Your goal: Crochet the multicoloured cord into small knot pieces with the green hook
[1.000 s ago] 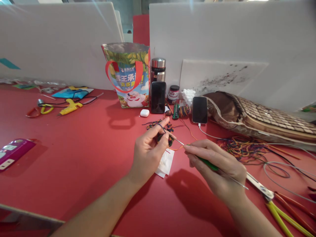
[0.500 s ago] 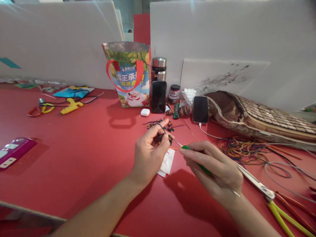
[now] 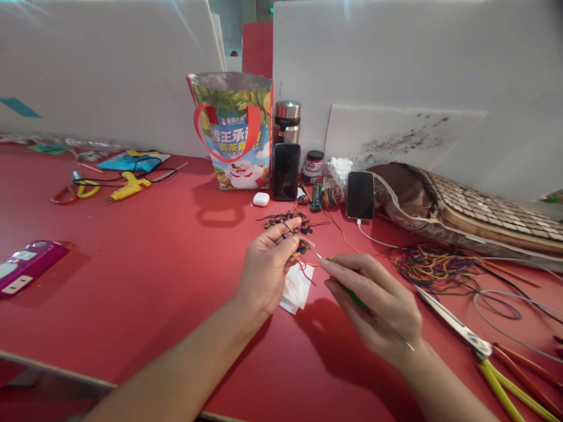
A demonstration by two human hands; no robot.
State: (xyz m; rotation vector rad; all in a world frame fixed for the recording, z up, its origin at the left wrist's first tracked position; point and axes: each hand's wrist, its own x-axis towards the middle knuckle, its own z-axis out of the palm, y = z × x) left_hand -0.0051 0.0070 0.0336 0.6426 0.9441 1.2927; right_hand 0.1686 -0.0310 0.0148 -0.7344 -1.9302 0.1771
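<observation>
Pinched in my left hand (image 3: 270, 261) is a small multicoloured crochet piece (image 3: 301, 248), mostly hidden by the fingers, with a dark strand of yarn over the index finger. A loose reddish yarn tail (image 3: 308, 274) hangs below it. My right hand (image 3: 373, 299) is closed round a crochet hook (image 3: 352, 296) with a green grip, its thin metal tip reaching the crochet piece. White paper (image 3: 298, 288) lies on the table beneath. Just beyond my left fingers is a dark and orange crocheted strip (image 3: 281, 219).
Scissors (image 3: 472, 340) and tangled yarn (image 3: 440, 266) lie at right, near a brown bag (image 3: 484, 205). Two phones (image 3: 359, 196), a jar (image 3: 313, 166), a flask (image 3: 288, 120) and a printed carrier bag (image 3: 240, 138) stand behind. A glue gun (image 3: 129, 186) and purple power strip (image 3: 33, 266) are left.
The reddish yarn tail now hangs clear below the crochet piece. My right hand and the hook have shifted slightly left, and the left fingers have turned a little around the piece.
</observation>
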